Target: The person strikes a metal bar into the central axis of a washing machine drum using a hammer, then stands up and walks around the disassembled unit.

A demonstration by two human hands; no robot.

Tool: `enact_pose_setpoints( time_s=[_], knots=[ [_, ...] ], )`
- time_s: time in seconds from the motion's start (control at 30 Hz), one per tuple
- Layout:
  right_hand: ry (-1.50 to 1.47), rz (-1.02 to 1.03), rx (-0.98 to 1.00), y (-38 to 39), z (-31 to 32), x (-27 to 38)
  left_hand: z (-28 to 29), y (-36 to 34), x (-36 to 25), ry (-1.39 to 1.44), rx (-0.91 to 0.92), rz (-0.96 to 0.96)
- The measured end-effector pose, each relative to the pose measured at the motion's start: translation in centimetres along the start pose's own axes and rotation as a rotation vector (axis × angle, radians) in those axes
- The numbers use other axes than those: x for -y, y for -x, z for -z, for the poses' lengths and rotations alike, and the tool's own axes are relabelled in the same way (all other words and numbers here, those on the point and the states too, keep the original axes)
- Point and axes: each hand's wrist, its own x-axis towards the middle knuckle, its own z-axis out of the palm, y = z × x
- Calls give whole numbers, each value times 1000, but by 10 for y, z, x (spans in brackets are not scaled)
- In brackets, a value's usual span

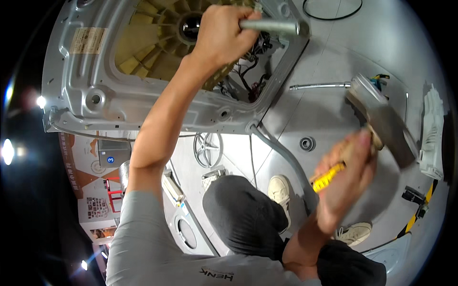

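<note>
My left hand [223,37] is closed round a round metal bar [274,26], whose free end points right. It is over the yellowish ribbed plastic tub [143,50] with a dark round hole at its hub, inside a grey metal washing-machine cabinet [112,102]. My right hand [350,167] grips a hammer with a yellow-and-wood-coloured handle. The big grey hammer head [389,124] is raised beyond the fingers, to the right of the bar and apart from it. Hand and hammer are blurred by motion.
On the tiled floor lie a bearing ring [307,143], a slim metal rod [312,87], a black belt [329,18] and a white plastic part [433,138]. A spoked pulley [208,164] lies below the cabinet. A grey hose [281,150] hangs from the cabinet corner.
</note>
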Motion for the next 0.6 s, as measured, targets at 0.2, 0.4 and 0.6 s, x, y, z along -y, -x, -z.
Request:
enact_pose_setpoints(
  time_s=[0.2, 0.4, 0.6],
  knots=[
    [-123, 315, -47, 17, 50, 45, -30, 10, -22, -26, 38, -116],
    [-108, 470, -79, 32, 49, 59, -28, 18, -12, -114, 126, -22],
    [-18, -183, 149, 4, 1, 3, -34, 13, -7, -54, 116, -34]
  ],
)
